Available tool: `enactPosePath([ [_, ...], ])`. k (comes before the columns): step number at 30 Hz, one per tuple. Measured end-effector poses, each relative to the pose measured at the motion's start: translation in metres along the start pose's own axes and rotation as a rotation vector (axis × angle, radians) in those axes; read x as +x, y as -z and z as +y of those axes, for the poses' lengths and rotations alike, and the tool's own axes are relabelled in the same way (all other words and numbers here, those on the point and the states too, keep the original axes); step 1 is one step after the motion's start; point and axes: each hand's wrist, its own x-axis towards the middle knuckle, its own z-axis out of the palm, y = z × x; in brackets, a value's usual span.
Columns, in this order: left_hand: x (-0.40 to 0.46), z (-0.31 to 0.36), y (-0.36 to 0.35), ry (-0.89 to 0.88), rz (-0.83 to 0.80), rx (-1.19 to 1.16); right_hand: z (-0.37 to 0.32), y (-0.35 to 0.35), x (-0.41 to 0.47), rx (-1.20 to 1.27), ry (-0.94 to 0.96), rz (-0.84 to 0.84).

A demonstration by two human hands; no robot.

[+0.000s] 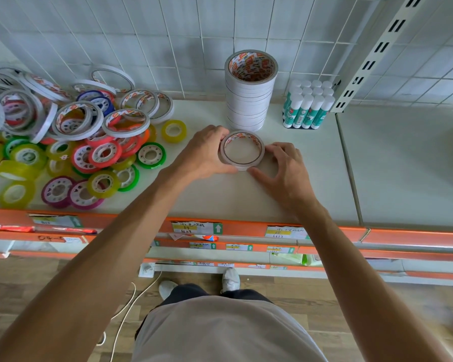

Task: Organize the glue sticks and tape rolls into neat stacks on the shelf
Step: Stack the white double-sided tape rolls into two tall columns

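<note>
Head view, looking down on a white shelf with an orange front rail carrying price labels.

Centre of shelf: a short stack of flat white double-sided tape rolls with red-printed cores, lying flat on the shelf surface. Left hand curled against the left rim of this stack, fingers wrapped over its far-left edge. Right hand cupped round the right rim, thumb touching the near edge, fingertips against the right side. Grip of both hands: narrow, closed on the short stack from opposite sides.

Just behind the short stack, near the tiled back wall: a tall upright column of white tape rolls with the same red-printed core, not touched by either hand.

Right of the column, close beside it: a block of white-capped glue sticks with green-and-white labels, standing upright in rows against a slotted metal shelf upright.

Left part of shelf: a loose heap of mixed tape rolls, large white rings above, small yellow, green, red and magenta rolls below and toward the front edge. One small yellow roll lying apart, between the heap and the left hand.
</note>
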Motion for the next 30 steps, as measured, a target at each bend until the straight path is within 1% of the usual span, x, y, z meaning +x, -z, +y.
enactPosePath([
  [5,-0.008,-0.006,0.009,-0.035,-0.024,0.090,-0.006,0.007,-0.010,-0.035,0.039,0.027],
  [7,-0.021,-0.011,0.019,-0.087,0.004,0.154,-0.009,0.020,-0.014,-0.061,0.066,0.033],
  [12,-0.054,-0.016,0.037,-0.194,0.085,0.249,-0.037,0.032,-0.009,-0.239,0.200,0.049],
  [15,-0.073,-0.021,0.046,-0.212,0.102,0.273,-0.056,0.023,-0.002,-0.259,0.256,-0.003],
  [19,-0.101,-0.043,0.066,-0.153,0.146,0.312,-0.085,0.002,0.009,-0.254,0.326,-0.125],
  [22,-0.122,-0.065,0.085,-0.103,0.191,0.316,-0.116,-0.017,0.018,-0.243,0.384,-0.179],
  [26,-0.144,-0.094,0.105,-0.010,0.241,0.301,-0.158,-0.044,0.031,-0.287,0.448,-0.257],
  [28,-0.145,-0.107,0.114,0.013,0.267,0.302,-0.180,-0.055,0.045,-0.304,0.455,-0.270],
  [30,-0.142,-0.120,0.126,0.048,0.281,0.312,-0.198,-0.067,0.063,-0.289,0.422,-0.283],
])
